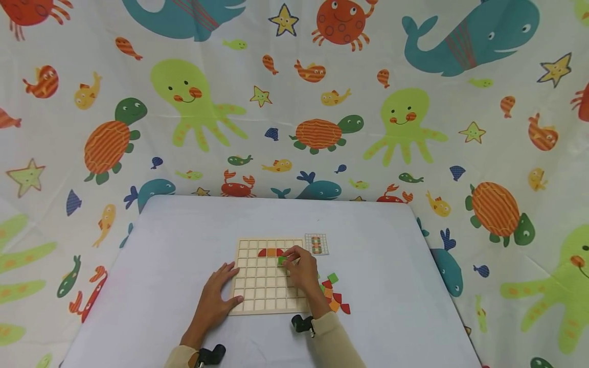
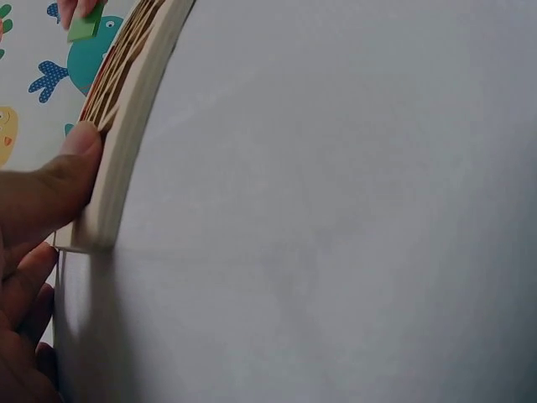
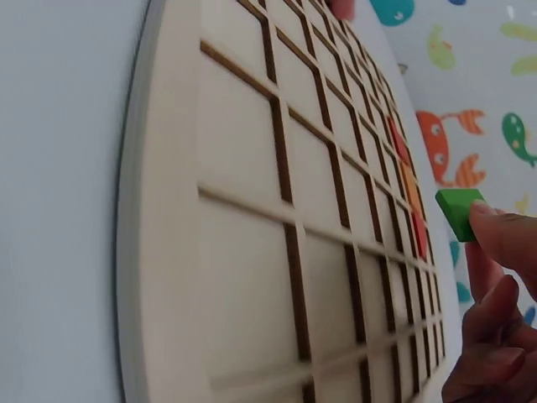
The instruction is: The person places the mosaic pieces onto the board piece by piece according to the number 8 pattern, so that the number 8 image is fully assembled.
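Fabric printed with whales, octopuses, crabs and turtles (image 1: pixel 349 71) fills the space behind your white table (image 1: pixel 391 255), which spreads wide on both sides. Before you lies a pale wooden grid board (image 1: pixel 261 282), its near and far rims running roughly parallel to the table's far edge. Your right hand (image 1: pixel 301 268) pinches a green square tile (image 3: pixel 456 211) between thumb and fingers, above the far right part of the board and apart from it. The tile juts from your fingertips toward your left; its sides look about equal, so neither axis reads as longer, and its exact tilt you cannot judge. Just beyond it, an orange square tile (image 1: pixel 271 252) sits between two red round-edged pieces (image 1: pixel 263 253), a strip running left to right. Your left hand (image 1: pixel 213 297) has thumb and fingers spread, thumb on the board's left rim, fingertips at its edge. A small gridded card (image 1: pixel 316 244) lies by the far right corner; loose red, orange and green pieces (image 1: pixel 337 297) lie right of the board.
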`<state>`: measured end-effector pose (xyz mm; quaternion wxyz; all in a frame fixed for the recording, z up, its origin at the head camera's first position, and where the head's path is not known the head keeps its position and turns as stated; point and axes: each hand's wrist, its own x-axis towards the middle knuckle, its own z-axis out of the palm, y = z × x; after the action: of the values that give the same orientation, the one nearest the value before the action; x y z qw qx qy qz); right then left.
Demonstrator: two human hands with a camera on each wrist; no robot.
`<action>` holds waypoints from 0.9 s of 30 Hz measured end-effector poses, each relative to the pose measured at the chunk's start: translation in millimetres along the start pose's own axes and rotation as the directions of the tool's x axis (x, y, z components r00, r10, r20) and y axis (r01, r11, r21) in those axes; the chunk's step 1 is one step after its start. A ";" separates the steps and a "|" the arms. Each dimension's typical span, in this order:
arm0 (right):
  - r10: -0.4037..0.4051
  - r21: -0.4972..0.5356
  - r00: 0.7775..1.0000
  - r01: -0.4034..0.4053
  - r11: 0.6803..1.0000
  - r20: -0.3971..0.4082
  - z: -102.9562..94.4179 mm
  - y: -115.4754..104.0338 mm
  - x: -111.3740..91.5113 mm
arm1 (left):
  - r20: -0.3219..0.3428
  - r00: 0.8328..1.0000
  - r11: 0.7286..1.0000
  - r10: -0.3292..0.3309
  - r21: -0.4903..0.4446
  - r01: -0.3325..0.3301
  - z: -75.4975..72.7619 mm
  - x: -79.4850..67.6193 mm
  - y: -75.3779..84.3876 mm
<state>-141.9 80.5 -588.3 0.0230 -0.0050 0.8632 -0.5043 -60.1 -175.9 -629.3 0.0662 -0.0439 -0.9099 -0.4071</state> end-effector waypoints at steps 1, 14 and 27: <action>-0.006 -0.003 1.000 0.006 1.000 0.004 4.3 -1.2 0.5 | 0.002 1.000 1.000 -0.003 0.002 0.003 0.0 -0.1 -0.2; 0.001 -0.121 0.999 0.004 0.993 0.040 50.8 -16.5 2.3 | 0.012 1.000 1.000 -0.009 -0.004 0.009 0.1 -1.1 -1.8; -0.036 -0.246 0.997 0.020 0.969 -0.064 64.5 -24.9 4.1 | 0.023 0.999 1.000 -0.022 0.002 0.022 -0.9 -1.2 0.0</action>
<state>-143.4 12.0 -598.4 -0.0143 -0.0028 0.9190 -0.3939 -58.9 -176.6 -628.9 0.0514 -0.0384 -0.9113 -0.4067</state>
